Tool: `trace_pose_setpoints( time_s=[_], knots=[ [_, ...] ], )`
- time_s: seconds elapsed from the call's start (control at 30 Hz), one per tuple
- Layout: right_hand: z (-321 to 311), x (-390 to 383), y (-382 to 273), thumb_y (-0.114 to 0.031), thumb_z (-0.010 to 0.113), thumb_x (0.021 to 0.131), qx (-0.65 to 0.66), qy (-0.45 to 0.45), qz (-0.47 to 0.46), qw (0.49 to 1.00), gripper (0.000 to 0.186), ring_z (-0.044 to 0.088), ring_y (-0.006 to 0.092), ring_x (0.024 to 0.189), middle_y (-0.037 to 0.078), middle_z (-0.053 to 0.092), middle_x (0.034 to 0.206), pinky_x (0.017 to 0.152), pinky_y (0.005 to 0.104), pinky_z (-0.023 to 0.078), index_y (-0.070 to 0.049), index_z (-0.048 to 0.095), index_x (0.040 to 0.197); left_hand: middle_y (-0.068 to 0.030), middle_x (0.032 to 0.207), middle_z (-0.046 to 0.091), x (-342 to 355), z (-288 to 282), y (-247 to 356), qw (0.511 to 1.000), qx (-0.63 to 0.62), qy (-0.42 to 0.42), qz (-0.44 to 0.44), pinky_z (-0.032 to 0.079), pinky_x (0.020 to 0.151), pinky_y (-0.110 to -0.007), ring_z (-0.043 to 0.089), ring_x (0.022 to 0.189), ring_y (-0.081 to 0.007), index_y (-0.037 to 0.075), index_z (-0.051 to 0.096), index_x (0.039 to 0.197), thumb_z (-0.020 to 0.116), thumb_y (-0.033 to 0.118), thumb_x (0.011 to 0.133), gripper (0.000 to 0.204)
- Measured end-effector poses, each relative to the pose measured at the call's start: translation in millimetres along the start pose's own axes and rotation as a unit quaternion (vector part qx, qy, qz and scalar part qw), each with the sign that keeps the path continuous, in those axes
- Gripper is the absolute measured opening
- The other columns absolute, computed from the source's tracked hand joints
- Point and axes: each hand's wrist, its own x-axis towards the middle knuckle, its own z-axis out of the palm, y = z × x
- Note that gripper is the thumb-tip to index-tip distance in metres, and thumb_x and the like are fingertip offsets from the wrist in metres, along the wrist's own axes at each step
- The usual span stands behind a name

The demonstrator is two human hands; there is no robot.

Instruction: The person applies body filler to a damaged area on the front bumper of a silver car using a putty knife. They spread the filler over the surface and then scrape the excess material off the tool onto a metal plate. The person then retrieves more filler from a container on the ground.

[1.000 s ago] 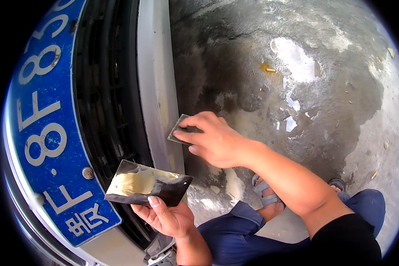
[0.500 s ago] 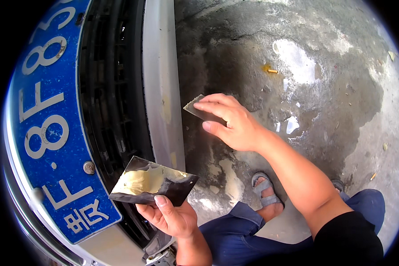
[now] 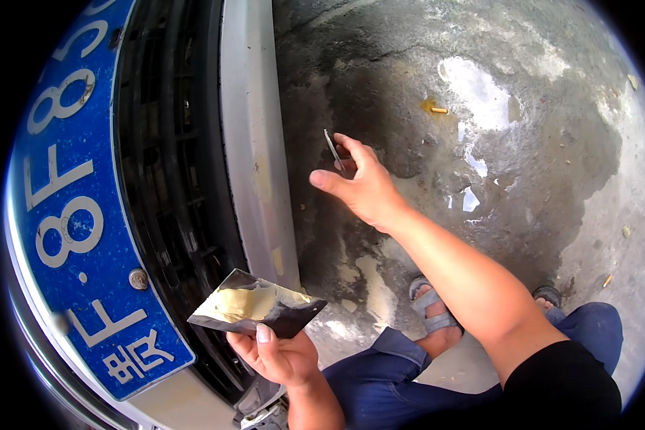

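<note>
At nine o'clock of the view a blue licence plate (image 3: 86, 215) curves along the car's front, a screw head showing near its lower end. Just right of it runs the black grille (image 3: 172, 179), and beside that a silver bumper strip (image 3: 254, 158) with pale yellowish patches on it.

At six o'clock my left hand (image 3: 279, 355) comes up from below, palm up, thumb pressed on top of a dark flat mixing board (image 3: 254, 312). My fingers are curled under it, gripping its near edge. The board lies tilted, a smear of cream-coloured filler (image 3: 240, 304) spread over its left half, and it sits in front of the grille's lower end; whether it touches the car I cannot tell.

Toward the centre, at about twelve o'clock from the board, my right hand (image 3: 362, 186) hovers just right of the bumper strip, apart from it. Its fingers pinch a thin metal scraper (image 3: 334, 152), seen edge-on, thumb stretched toward the strip.

At three o'clock lies stained wet concrete floor (image 3: 523, 165). Lower, my sandalled foot (image 3: 430, 308) and blue trousers (image 3: 408, 380) show.
</note>
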Motion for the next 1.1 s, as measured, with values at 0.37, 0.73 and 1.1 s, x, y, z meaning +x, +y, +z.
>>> trace_pose_setpoints(
  time_s=[0.37,0.73,1.1],
  knots=[
    [43.1,18.6,-17.1,-0.052,0.082,0.063,-0.093,-0.006,-0.205,0.974,0.121,0.030,0.0380,0.130,0.020,0.021,0.140,0.109,0.0433,0.032,-0.007,0.010,0.149,-0.0149,0.130,0.051,-11.5,-17.4,-2.0,0.999,0.029,0.004,0.023,0.037,0.105,-0.044,0.050,0.120,-0.0277,0.001,0.040,0.134,0.047,0.005,0.084,0.050],
    [37.3,50.0,-58.4,-0.036,0.084,0.067,-0.146,0.036,-0.193,0.970,0.108,0.036,0.0376,0.128,0.021,0.026,0.136,0.107,0.0412,0.037,0.002,0.020,0.144,-0.0155,0.132,0.049,-13.9,-26.1,-3.3,0.999,0.027,-0.007,0.037,0.035,0.107,-0.045,0.048,0.122,-0.0286,0.000,0.039,0.134,0.047,0.005,0.084,0.051],
    [58.4,31.7,-8.8,-0.066,0.074,0.065,0.030,-0.001,-0.010,0.999,0.124,0.034,0.0395,0.131,0.028,0.021,0.142,0.106,0.0419,0.036,0.005,0.012,0.146,-0.0160,0.133,0.049,-13.0,-23.8,-7.1,0.999,0.035,-0.009,0.038,0.035,0.107,-0.045,0.048,0.122,-0.0292,0.000,0.039,0.136,0.046,0.004,0.084,0.052]
  ],
)
